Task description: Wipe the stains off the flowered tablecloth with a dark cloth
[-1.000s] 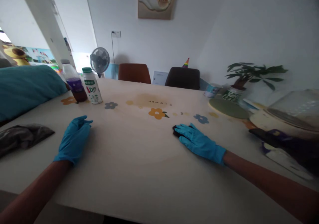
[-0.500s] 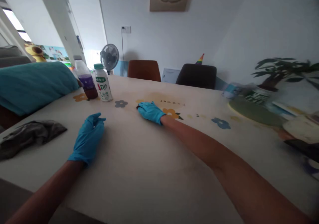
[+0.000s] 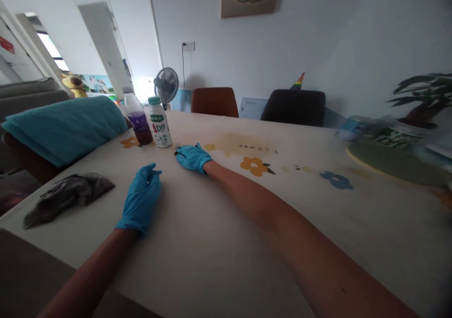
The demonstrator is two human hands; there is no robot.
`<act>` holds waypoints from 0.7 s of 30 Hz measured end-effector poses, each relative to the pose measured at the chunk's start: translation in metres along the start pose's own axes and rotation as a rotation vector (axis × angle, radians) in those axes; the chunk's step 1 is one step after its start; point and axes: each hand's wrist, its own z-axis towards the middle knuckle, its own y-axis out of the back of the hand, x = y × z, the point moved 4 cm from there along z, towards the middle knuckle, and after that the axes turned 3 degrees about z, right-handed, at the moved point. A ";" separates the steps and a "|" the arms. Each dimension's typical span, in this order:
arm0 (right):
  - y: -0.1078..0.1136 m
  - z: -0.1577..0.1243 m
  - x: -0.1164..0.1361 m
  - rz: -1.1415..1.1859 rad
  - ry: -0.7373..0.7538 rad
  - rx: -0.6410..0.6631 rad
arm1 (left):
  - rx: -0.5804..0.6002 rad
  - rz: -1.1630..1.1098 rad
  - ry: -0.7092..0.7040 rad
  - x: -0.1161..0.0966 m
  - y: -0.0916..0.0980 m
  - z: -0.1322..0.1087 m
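My right hand (image 3: pixel 192 158), in a blue glove, presses on the white tablecloth (image 3: pixel 197 233) near the middle of the table. A small dark edge shows at its fingertips; what lies under the palm is hidden. My left hand (image 3: pixel 143 195), also gloved in blue, hovers or rests at the left, loosely curled with thumb and fingers apart and nothing plainly in it. A crumpled grey cloth (image 3: pixel 72 195) lies to its left. Beyond the hands stand a white bottle with a green cap (image 3: pixel 160 125) and a clear bottle with a purple label and dark liquid (image 3: pixel 139 122).
A yellowish stain (image 3: pixel 243 141) spreads by the printed lettering. Across the table are a brown chair (image 3: pixel 214 102) and a black chair (image 3: pixel 294 107). A potted plant (image 3: pixel 400 134) stands at the right by a green mat (image 3: pixel 388 162). A teal cloth (image 3: pixel 67 127) drapes a left chair.
My right hand has slid left over the tablecloth, off the grey printed flower's right side toward the white bottle. The view has turned slightly left. My left hand stays about where it was.
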 end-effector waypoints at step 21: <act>0.051 -0.387 -0.128 -0.154 -0.378 -0.116 | 0.064 0.009 0.176 -0.006 0.016 -0.001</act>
